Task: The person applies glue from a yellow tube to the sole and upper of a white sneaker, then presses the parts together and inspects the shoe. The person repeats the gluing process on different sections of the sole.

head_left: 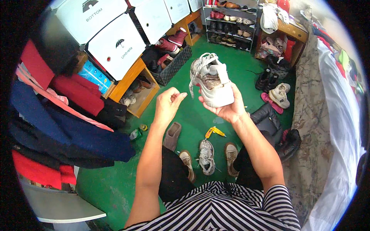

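A white sneaker (217,96) with patterned laces is held up in front of me, its opening toward me. My right hand (232,104) grips it from below around the heel. To the left of the shoe, and apart from it, is my left hand (168,104), its thumb and fingers pinched together. Anything in that pinch is too small to make out. Loose laces (192,82) hang down the shoe's left side. On the floor between my feet stands a second, greyish-white sneaker (207,156) with its laces spread. Just beyond it lies a bent yellow item (214,132), perhaps a tube or packet.
A brown slipper (172,135) and a green can (135,134) lie left of my legs. Storage boxes (115,46) and a black basket of shoes (175,65) line the left. A shoe rack (230,29) stands at the back. Black boots (266,80) and a bed (308,127) are on the right.
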`<state>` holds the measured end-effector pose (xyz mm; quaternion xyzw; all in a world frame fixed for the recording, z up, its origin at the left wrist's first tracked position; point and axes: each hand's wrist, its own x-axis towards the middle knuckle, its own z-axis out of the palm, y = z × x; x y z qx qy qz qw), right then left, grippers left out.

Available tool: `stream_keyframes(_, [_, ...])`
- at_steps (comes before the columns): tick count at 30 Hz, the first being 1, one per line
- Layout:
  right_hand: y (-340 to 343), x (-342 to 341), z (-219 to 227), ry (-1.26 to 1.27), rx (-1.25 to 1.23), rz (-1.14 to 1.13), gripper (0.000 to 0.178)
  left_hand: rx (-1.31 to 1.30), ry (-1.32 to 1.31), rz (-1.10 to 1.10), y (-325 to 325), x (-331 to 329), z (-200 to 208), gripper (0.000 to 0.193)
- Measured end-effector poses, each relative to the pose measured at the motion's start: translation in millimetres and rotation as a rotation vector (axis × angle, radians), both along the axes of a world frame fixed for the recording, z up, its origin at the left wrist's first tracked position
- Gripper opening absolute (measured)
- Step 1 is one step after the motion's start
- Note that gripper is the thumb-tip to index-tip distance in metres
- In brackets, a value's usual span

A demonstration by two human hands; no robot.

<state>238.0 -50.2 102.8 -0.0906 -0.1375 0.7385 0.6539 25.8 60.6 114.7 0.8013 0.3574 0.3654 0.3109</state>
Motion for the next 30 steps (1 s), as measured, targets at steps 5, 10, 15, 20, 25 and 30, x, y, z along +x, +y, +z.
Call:
stream_keyframes(5, [3.0,-7.4,6.3,0.000,-0.010,-0.025,0.064,-0.018,0.116,-0.038,8.3,-3.4,-16.6,0.022])
stream_keyframes(10, [2.8,-12.5,7.4,-0.052,0.029,-0.023,0.064,-0.821,-0.439,-0.204,-6.6,18.8,-29.8,0.068])
stream_keyframes(15, [-1.2,-31.1,10.0,-0.041,0.026,-0.010,0.062,-1.306,-0.806,-0.543,-32.3,51.0,-24.0,0.073])
stream_keyframes(20, [3.9,-24.6,-3.6,-0.142,0.015,-0.016,0.058,-1.265,-0.946,-0.675,-36.4,52.6,-19.3,0.066])
stream_keyframes(25, [0.7,-20.2,-3.0,-0.332,0.004,-0.113,0.058,-1.357,-1.053,-0.746,-39.6,53.9,-20.6,0.065])
stream_keyframes(30, [-3.2,-12.9,-0.9,-0.474,0.013,-0.140,0.058,-1.252,-1.100,-0.751,-46.1,59.8,-16.6,0.064])
